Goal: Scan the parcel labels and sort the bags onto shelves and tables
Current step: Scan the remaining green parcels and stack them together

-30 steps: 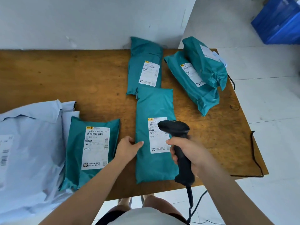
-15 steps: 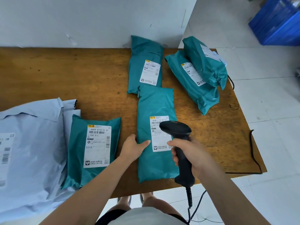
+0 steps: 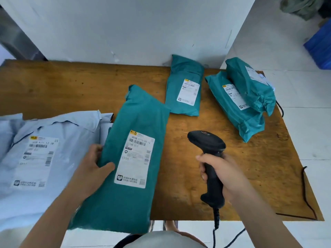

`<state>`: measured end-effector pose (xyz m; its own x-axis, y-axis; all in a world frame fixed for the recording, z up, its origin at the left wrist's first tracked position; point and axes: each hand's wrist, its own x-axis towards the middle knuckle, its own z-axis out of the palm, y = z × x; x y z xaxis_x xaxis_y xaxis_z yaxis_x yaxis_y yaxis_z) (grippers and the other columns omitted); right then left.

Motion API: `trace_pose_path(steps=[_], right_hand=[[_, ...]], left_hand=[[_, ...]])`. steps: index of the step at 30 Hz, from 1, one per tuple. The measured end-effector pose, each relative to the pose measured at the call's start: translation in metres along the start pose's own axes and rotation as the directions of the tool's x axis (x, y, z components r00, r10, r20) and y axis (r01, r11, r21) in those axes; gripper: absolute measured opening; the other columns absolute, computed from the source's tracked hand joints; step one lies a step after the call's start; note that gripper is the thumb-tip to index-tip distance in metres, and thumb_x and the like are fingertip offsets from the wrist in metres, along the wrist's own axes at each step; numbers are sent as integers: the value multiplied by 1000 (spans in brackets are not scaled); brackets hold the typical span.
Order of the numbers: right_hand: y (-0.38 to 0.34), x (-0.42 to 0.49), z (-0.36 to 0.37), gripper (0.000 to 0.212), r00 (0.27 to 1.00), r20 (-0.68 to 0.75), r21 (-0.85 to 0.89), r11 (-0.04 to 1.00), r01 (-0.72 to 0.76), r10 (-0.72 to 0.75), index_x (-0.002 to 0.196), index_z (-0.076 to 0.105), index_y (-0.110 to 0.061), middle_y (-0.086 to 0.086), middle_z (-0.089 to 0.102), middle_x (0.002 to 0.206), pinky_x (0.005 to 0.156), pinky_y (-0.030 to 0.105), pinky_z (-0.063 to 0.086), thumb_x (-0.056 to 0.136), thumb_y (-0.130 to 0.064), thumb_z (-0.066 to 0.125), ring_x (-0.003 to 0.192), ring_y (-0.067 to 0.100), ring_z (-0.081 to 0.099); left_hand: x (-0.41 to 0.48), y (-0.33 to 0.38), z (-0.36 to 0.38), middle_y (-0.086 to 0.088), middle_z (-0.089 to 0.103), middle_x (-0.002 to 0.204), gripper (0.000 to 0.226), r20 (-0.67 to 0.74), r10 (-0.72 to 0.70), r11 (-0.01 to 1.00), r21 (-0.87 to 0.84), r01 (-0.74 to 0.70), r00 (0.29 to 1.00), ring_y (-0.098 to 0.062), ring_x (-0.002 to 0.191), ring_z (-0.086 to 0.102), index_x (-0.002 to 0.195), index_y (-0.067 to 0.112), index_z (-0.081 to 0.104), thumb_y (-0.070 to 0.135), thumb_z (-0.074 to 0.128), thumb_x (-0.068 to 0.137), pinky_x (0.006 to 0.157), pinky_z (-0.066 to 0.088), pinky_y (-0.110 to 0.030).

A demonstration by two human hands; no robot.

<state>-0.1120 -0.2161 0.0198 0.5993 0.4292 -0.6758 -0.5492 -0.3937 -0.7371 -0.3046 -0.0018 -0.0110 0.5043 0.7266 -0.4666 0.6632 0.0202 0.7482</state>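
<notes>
My left hand (image 3: 93, 163) grips the left edge of a long teal parcel bag (image 3: 129, 122), lifted off the table and tilted, its white label (image 3: 135, 159) facing up. It hides the smaller teal bag that lay at the front left. My right hand (image 3: 223, 172) holds a black barcode scanner (image 3: 209, 158) by its handle, head pointing away over bare wood to the right of the lifted bag. One teal bag (image 3: 184, 86) lies at the back centre. Two stacked teal bags (image 3: 238, 104) sit at the back right.
Pale blue mailer bags (image 3: 35, 158) with labels are piled at the left end of the wooden table (image 3: 232, 176). A white wall runs behind the table. A blue crate (image 3: 320, 45) stands on the floor far right. The scanner's black cable (image 3: 216, 222) hangs off the front edge.
My left hand has picked up the long teal bag and swung it left over the smaller teal bag. The scanner now points at bare table instead of the label.
</notes>
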Motion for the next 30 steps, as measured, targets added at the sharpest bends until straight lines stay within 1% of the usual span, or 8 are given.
trace_pose_path(steps=[3, 5, 10, 17, 20, 23, 27, 30], right_hand=[[-1, 3, 12, 23, 999, 32, -39, 999, -12, 13, 66, 52, -7, 7, 51, 52, 44, 26, 39, 84, -7, 66, 41, 18, 44], [-2, 4, 18, 22, 998, 58, -55, 998, -16, 19, 66, 53, -7, 8, 52, 52, 45, 27, 39, 84, -8, 67, 41, 18, 44], [-7, 4, 22, 16, 998, 56, -60, 998, -17, 20, 74, 55, -8, 6, 54, 52, 48, 28, 41, 84, -8, 67, 43, 17, 45], [-8, -1, 12, 19, 999, 30, -46, 999, -19, 20, 70, 54, -7, 7, 53, 52, 50, 30, 40, 84, -8, 67, 44, 18, 44], [-9, -3, 4, 18, 1000, 10, -27, 999, -18, 19, 71, 54, -7, 7, 53, 53, 51, 31, 40, 84, -8, 67, 43, 18, 45], [-14, -4, -6, 14, 1000, -23, 14, 1000, -11, 11, 76, 56, -7, 6, 54, 54, 48, 29, 40, 83, -9, 68, 44, 17, 46], [-22, -5, -22, 15, 998, -59, 62, 998, 5, -1, 76, 55, -8, 6, 54, 55, 45, 26, 41, 83, -10, 68, 43, 16, 47], [-26, -7, -37, 15, 995, -99, 95, 995, 27, -18, 75, 55, -7, 7, 53, 57, 45, 26, 40, 84, -9, 67, 44, 17, 46]], left_hand=[[-10, -27, -10, -15, 43, 135, 69, -124, -33, 942, 329, 72, 992, -37, 115, 51, 139, 17, 25, 10, 64, 82, 94, 44, -49], [-12, -30, 3, -18, 30, 146, 81, -213, 15, 888, 452, 84, 977, -39, 130, 37, 146, 13, 16, 23, 66, 83, 101, 37, -51], [15, -32, 44, -20, 37, 141, 93, -187, -163, 824, 515, 237, 969, -39, 128, 39, 143, 4, 16, 58, 59, 80, 101, 37, -49], [30, -51, 64, -25, 10, 152, 90, -127, -284, 894, 324, 311, 950, -43, 138, 21, 148, 1, -10, 47, 44, 93, 109, 27, -55], [18, -46, 71, -34, 21, 147, 65, -247, 94, 825, 562, 64, 964, -53, 128, 34, 148, -4, 7, 23, 38, 97, 98, 37, -61], [30, -13, 78, -39, 30, 141, 66, -203, 447, 694, 694, -194, 871, -58, 118, 44, 142, -5, 27, 2, 51, 81, 92, 43, -61], [73, 58, 108, -26, 26, 148, 61, -76, 510, 725, 573, -381, 857, -44, 135, 28, 144, 2, 28, 8, 50, 87, 111, 26, -51], [126, 100, 144, -19, 39, 136, 47, 78, 358, 864, 351, -362, 930, -35, 128, 37, 134, 2, 39, 12, 50, 89, 108, 32, -42]])
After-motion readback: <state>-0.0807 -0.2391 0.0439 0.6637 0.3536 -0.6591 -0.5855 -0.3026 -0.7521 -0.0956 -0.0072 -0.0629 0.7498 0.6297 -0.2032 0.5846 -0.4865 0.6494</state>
